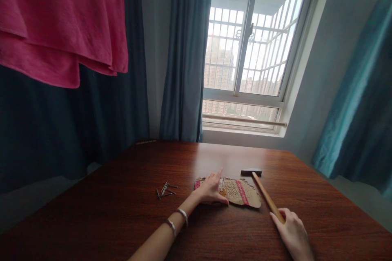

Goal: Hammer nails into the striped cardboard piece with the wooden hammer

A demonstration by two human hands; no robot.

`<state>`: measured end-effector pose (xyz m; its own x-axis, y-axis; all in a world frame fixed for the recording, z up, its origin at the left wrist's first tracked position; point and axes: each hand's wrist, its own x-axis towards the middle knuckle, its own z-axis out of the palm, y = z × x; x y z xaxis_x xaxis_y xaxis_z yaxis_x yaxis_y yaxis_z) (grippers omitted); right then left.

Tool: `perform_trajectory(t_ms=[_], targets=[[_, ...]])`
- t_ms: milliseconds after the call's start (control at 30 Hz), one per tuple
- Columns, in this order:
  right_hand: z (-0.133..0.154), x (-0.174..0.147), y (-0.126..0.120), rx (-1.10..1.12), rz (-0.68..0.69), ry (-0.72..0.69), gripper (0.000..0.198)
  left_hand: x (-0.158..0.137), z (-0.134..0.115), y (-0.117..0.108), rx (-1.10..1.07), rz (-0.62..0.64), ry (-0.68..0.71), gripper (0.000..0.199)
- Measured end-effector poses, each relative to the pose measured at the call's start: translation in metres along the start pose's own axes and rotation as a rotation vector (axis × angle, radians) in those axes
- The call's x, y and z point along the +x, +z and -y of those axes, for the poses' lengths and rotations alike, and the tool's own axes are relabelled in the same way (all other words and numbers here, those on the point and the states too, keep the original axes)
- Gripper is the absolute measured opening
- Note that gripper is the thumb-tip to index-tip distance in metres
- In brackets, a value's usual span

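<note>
On the brown table lies a flat piece of cardboard [251, 196] with pink bands and many dark specks or holes. My left hand [210, 189] rests over its left part, index finger and thumb spread apart, hiding some of it. Between that thumb and index finger, a thin upright nail [223, 180] stands at the cardboard. My right hand [290, 228] is wrapped round the wooden handle of a hammer [266, 195]. The hammer's dark head is on or just above the table, beyond the cardboard's right end. Several loose nails [165, 190] lie left of my left hand.
The table [128, 212] reaches back to a barred window [245, 49]. Blue curtains [186, 57] hang beside the window, and a pink cloth [67, 24] hangs at upper left. A small flat strip [146, 142] lies at the table's far left corner.
</note>
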<state>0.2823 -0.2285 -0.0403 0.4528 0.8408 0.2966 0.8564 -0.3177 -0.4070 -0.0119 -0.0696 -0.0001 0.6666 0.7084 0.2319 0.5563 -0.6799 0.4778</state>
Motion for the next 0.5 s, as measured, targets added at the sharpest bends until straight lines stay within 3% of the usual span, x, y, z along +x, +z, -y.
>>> perform_trajectory(t_ms=[200,267,367,500], targets=[[0.002,-0.006,0.005,-0.092,-0.115,-0.057,0.040,0.001,0.002,0.003,0.013,0.024,-0.003,0.126],[0.016,-0.010,-0.003,-0.147,-0.207,-0.036,0.043,0.001,0.002,0.002,0.023,0.025,-0.003,0.126],[0.049,-0.010,-0.016,-0.147,-0.296,-0.103,0.029,0.001,0.002,0.002,0.035,0.022,-0.011,0.127],[0.102,0.007,-0.014,0.120,-0.112,-0.246,0.018,0.001,0.002,0.003,0.040,0.023,-0.017,0.128]])
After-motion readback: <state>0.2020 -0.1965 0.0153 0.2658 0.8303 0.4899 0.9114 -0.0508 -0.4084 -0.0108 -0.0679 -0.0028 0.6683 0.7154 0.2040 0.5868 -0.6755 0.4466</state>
